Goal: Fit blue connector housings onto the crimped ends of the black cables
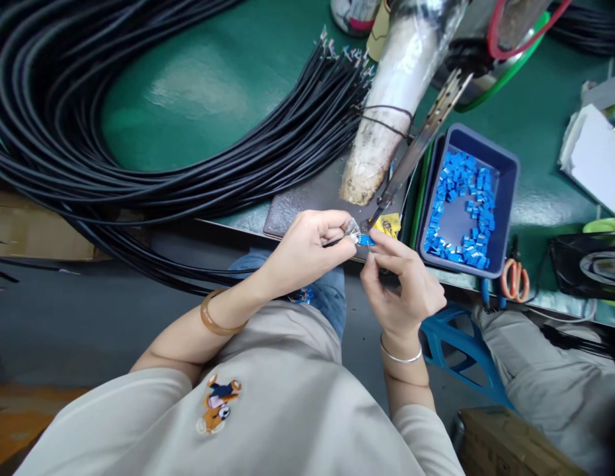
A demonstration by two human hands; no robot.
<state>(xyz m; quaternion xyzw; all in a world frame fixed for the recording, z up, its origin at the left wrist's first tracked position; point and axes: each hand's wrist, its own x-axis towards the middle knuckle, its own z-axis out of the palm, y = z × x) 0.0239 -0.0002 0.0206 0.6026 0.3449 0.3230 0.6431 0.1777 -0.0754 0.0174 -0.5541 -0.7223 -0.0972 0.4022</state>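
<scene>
My left hand [310, 248] is closed, thumb against fingers, around the end of a black cable that is mostly hidden in the grip. Just past its fingertips a small blue connector [366, 240] meets the cable's thin wires. From the right, my right hand [404, 281] pinches what looks like a thin wire [370, 250] between thumb and forefinger, close to the connector. A soldering iron [411, 152] slants down from above, its tip just over the connector. Beside the tip lies a yellow piece [389, 225].
A grey-blue bin [508, 192] of blue connectors stands at right, with orange-handled pliers [514, 281] by it. A thick bundle of black cables [198, 178] sweeps across the green table [188, 79]. A wrapped duct [387, 125] hangs overhead. Another person's leg [530, 370] shows at right.
</scene>
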